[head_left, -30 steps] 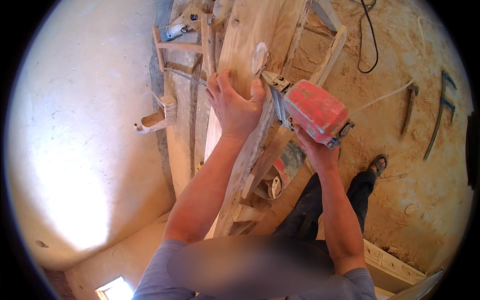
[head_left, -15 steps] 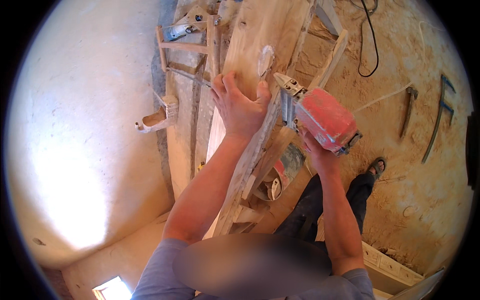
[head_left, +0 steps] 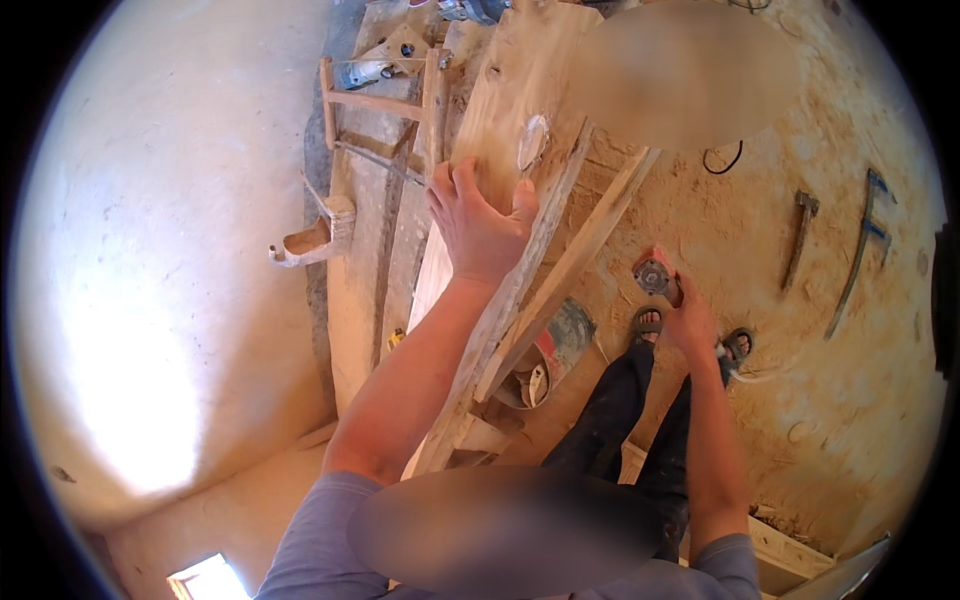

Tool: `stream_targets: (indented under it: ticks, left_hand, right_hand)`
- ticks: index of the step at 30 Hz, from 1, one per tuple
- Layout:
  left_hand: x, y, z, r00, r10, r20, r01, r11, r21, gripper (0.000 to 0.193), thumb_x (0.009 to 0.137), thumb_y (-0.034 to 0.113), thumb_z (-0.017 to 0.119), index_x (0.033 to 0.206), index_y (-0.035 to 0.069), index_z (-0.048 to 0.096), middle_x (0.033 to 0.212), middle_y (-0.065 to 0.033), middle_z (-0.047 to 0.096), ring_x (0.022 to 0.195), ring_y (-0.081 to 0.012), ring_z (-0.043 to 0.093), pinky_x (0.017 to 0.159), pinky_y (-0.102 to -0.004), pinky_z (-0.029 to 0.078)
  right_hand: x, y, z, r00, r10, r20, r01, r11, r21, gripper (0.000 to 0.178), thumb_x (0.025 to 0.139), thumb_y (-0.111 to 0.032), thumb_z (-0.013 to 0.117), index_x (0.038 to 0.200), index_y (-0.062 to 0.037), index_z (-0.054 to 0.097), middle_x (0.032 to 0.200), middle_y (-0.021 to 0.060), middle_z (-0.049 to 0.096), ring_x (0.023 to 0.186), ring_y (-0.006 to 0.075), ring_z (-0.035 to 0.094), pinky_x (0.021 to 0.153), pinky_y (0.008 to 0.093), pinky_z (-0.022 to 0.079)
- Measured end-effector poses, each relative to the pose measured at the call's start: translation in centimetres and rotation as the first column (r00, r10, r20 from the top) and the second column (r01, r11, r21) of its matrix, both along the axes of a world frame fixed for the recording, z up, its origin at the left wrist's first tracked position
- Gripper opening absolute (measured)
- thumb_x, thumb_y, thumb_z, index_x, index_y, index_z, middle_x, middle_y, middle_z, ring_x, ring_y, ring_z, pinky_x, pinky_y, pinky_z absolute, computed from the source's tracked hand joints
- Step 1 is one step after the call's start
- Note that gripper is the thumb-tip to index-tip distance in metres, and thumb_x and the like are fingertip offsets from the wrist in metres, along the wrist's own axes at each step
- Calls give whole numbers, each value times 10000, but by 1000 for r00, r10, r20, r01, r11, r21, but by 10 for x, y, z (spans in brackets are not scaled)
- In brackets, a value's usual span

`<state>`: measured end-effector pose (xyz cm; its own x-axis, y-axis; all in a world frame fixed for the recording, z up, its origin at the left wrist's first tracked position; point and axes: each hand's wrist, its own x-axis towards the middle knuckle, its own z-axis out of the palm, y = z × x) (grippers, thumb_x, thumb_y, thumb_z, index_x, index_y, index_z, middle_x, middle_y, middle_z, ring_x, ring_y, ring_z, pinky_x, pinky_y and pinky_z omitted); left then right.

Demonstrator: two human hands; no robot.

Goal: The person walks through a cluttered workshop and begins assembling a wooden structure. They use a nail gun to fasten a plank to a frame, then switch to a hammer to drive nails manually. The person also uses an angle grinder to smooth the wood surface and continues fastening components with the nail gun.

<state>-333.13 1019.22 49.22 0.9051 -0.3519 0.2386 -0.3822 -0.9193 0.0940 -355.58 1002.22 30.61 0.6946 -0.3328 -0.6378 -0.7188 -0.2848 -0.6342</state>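
Closest to the person's body, the right hand point(head_left: 690, 322) is wrapped around a red power tool point(head_left: 653, 274), its grip clamped on the tool's side. The tool juts out to the left of and just beyond the knuckles, its round grey end facing up, over the floor point(head_left: 770, 440) and apart from the wood. The left hand point(head_left: 482, 236) lies on a long plank point(head_left: 512, 82), its grip apart: fingers spread on the surface, thumb near the right edge. The plank runs beneath this hand and on past the fingertips, where a pale oval patch point(head_left: 533, 142) shows. Between the hands is a bucket point(head_left: 574, 334). Farther off, a wooden frame saw point(head_left: 378, 104) sits left of the plank; right, a hammer-like tool point(head_left: 797, 242) and a blue-ended clamp point(head_left: 856, 262) lie on the floor.
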Motion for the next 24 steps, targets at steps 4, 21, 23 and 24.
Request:
stream_targets:
  ticks: [4, 21, 23, 24]
  left_hand:
    - [2, 8, -2, 1000, -11, -8, 11, 999, -50, 627, 806, 363, 727, 1265, 7, 492, 1294, -233, 425, 1201, -441, 415, 1049, -542, 335]
    - [18, 79, 11, 968, -44, -246, 29, 997, -65, 680, 1025, 494, 377, 1538, 49, 338, 1533, -201, 376, 1423, -334, 374, 1182, -480, 296]
    - [2, 34, 2, 926, 186, -328, -272, 932, -238, 756, 983, 558, 394, 1557, 74, 303, 1543, -209, 358, 1432, -363, 360, 1179, -526, 294]
    - [-8, 36, 4, 927, 225, -300, -304, 918, -252, 754, 986, 558, 391, 1555, 71, 305, 1544, -209, 358, 1433, -361, 359, 1179, -523, 295]
  right_hand:
    - [-36, -30, -71, 922, 324, -211, -345, 936, -67, 536, 809, -57, 571, 1342, -115, 561, 1132, 220, 697, 1078, 425, 649, 863, 505, 515]
    - [-37, -147, -317, 814, 548, 191, -302, 680, -668, 129, 858, -109, 564, 936, -120, 665, 817, 96, 660, 837, 315, 630, 948, 439, 416]
    - [-42, -161, -340, 737, 523, 429, -133, 734, -666, 179, 822, -57, 578, 971, -109, 661, 854, 101, 664, 863, 314, 627, 945, 440, 417]
    - [-51, -168, -346, 760, 513, 398, -185, 759, -625, 223, 810, -26, 599, 1010, -113, 645, 941, 112, 643, 949, 309, 611, 919, 435, 440]
